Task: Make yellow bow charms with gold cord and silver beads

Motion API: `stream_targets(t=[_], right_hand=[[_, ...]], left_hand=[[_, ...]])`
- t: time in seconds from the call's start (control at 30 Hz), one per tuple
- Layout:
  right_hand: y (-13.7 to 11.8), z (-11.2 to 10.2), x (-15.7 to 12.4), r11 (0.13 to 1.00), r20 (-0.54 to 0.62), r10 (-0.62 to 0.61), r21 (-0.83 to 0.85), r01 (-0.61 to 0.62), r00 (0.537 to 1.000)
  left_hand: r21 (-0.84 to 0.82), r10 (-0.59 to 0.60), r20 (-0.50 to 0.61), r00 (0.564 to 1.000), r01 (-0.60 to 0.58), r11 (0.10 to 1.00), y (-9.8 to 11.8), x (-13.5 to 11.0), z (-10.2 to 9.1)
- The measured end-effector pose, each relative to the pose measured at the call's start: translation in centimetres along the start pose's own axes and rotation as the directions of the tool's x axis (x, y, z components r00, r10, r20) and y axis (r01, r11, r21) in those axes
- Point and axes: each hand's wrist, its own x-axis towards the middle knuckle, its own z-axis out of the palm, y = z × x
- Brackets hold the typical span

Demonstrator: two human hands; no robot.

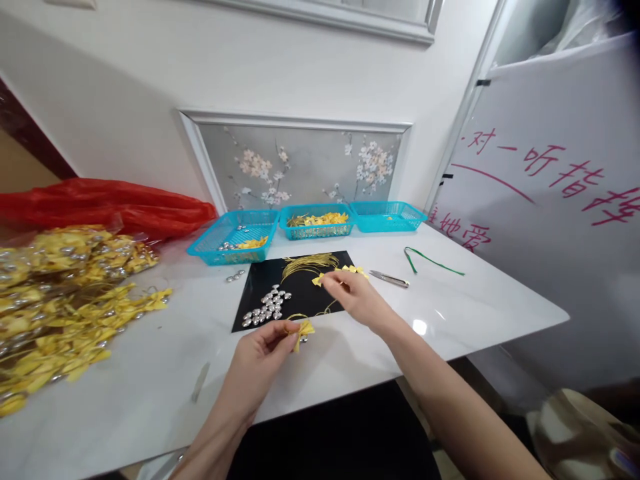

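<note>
Pinching a yellow ribbon bow (303, 329) between thumb and forefinger, the left grip (257, 360) is closed on it, low over the white tabletop (165, 373). The bow sits at the fingertips, on the side toward the right grip (357, 299). A thin gold cord (323, 311) curves from the bow toward the right grip.

The right grip lies just beyond and to the right of the left grip. Its fingertips are drawn together on a small yellow ribbon piece (318, 281), held at their far-left end. Whether the cord also passes through this grip cannot be told.

A black mat (300, 293) lies under the right grip and just beyond the left. On it, directly beyond the left grip, is a cluster of silver beads (267, 308). Beyond the right grip's fingertips lies a bundle of gold cords (307, 263), with loose yellow bows (354, 269) just beside it.

To the right of the right grip lie metal snips (390, 279), and past them a green strip (433, 263).

Well to the left of the left grip is a heap of finished yellow bows (65, 307), with a red mesh bag (105, 203) behind it.

Farthest from both grips, three turquoise baskets (235, 248) stand in a row against the wall. The left one holds beads and yellow pieces, the middle one yellow ribbon pieces.
</note>
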Motion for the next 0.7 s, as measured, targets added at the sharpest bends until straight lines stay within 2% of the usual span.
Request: stream_targets(t=[0.17, 0.3, 0.5, 0.7], right_hand=[[-1.8, 1.4, -2.7, 0.992, 0.058, -0.125, 0.015, 0.124, 0.991], [-1.6, 2.9, -4.6, 0.98, 0.003, -0.198, 0.037, 0.198, 0.98], [-0.3, 3.9, -7.3, 0.981, -0.056, -0.173, 0.08, 0.178, 0.983], [-0.3, 4.0, -8.3, 0.984, -0.058, -0.16, 0.066, 0.163, 0.985]], left_hand=[[0.013, 0.105, -0.02, 0.994, -0.105, 0.994, 0.6, 0.6, -0.1], [0.003, 0.134, -0.008, 0.991, -0.134, 0.991, 1.0, 0.2, -0.2], [-0.07, 0.029, 0.126, 0.992, -0.021, 0.997, 1.2, -1.1, -0.6], [-0.189, -0.042, 0.131, 0.991, 0.066, 0.98, 1.7, -2.0, 0.0]])
